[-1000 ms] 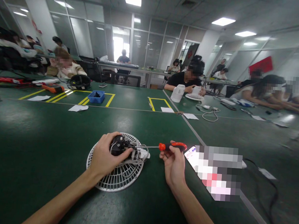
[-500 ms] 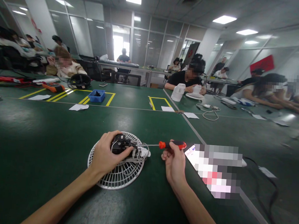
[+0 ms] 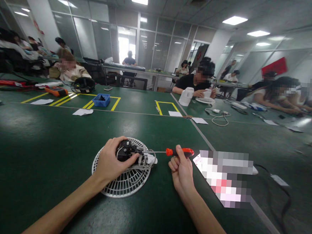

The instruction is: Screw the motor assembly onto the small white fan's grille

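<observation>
My left hand [image 3: 112,159] is wrapped round a black fan motor [image 3: 125,151], thumb pressed on its near side. The motor sits on a round white fan grille [image 3: 119,189] lying on the green table. White wires and a white plastic piece [image 3: 150,159] show at the motor's right end. My right hand [image 3: 182,168] grips the red-and-black handle of a screwdriver [image 3: 171,152]. Its shaft runs level to the left, the tip reaching into the motor's right side near my left thumb. The exact contact at the tip is too small to make out.
A lit phone-like screen [image 3: 208,174], partly blurred, lies right of my right hand, with a black cable [image 3: 286,206] beyond it. Farther back are a blue bin [image 3: 101,100], paper slips and a white fan housing [image 3: 186,96]. A co-worker in black [image 3: 186,82] sits opposite.
The fingers of my right hand have shifted slightly on the screwdriver handle, and the handle has turned. My left hand and the motor stay in place.
</observation>
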Demonstrator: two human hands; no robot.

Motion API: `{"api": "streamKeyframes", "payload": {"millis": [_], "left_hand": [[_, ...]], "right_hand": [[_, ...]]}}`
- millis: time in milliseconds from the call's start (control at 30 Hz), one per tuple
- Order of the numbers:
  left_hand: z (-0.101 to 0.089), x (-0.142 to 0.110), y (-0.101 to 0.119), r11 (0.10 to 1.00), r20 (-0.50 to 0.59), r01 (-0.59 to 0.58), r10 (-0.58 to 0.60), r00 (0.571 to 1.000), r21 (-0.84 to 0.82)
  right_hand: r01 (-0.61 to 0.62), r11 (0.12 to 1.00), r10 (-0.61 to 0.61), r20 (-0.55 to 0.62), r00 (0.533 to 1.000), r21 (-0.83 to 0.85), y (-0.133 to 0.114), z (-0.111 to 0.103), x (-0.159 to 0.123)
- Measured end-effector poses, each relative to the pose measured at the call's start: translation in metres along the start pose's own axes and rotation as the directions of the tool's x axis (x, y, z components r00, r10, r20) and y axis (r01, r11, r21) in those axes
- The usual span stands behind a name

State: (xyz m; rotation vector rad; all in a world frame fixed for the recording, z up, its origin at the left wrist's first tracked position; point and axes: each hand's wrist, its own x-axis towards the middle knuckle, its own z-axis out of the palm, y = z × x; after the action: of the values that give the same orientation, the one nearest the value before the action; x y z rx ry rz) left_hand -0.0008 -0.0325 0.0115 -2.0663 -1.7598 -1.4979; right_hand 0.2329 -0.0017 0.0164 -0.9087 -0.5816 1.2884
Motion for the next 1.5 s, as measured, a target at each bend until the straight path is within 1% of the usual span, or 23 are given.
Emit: {"api": "streamKeyframes", "payload": {"millis": [167,367,467,533,600,733,967,1500], "left_hand": [[-0.0005,0.0003,0.0006,1.000,0.004,0.001,-0.001,1.000,-0.008],[-0.0031,0.0003,-0.0001,1.000,0.022,-0.017,0.017,1.000,-0.014],[-0.0029,-0.0001,-0.0012,1.000,0.032,0.006,-0.006,0.999,-0.004],[-0.0023,-0.0003,-0.0016,1.000,0.031,0.013,-0.013,0.999,-0.005],[-0.0017,-0.0003,-0.0014,1.000,0.025,0.007,-0.007,1.000,-0.014],[-0.0010,-0.0003,-0.0008,1.000,0.022,0.008,-0.008,1.000,-0.014],[-0.0002,0.0009,-0.0018,0.999,0.017,0.043,-0.042,0.999,-0.025],[-0.0010,0.0020,0.0016,0.999,0.007,0.031,-0.031,0.999,-0.042]], "right_hand": [[-0.004,1.000,0.004,0.001,1.000,0.008,0.0005,-0.0009,0.0011],[-0.046,0.999,0.047,-0.083,0.995,0.013,-0.0021,0.0000,0.0010],[-0.062,0.995,0.065,-0.047,0.997,0.073,-0.0039,0.0003,-0.0010],[-0.056,0.992,0.057,-0.010,0.998,0.110,-0.0044,-0.0001,-0.0018],[-0.044,0.992,0.045,0.001,0.999,0.119,-0.0040,-0.0007,-0.0016],[-0.037,0.996,0.039,-0.015,0.999,0.075,-0.0017,-0.0016,0.0003],[0.046,0.998,-0.048,-0.043,0.998,-0.041,-0.0004,-0.0013,0.0020],[0.026,0.998,-0.029,-0.061,0.998,-0.054,0.0027,-0.0033,0.0035]]}}
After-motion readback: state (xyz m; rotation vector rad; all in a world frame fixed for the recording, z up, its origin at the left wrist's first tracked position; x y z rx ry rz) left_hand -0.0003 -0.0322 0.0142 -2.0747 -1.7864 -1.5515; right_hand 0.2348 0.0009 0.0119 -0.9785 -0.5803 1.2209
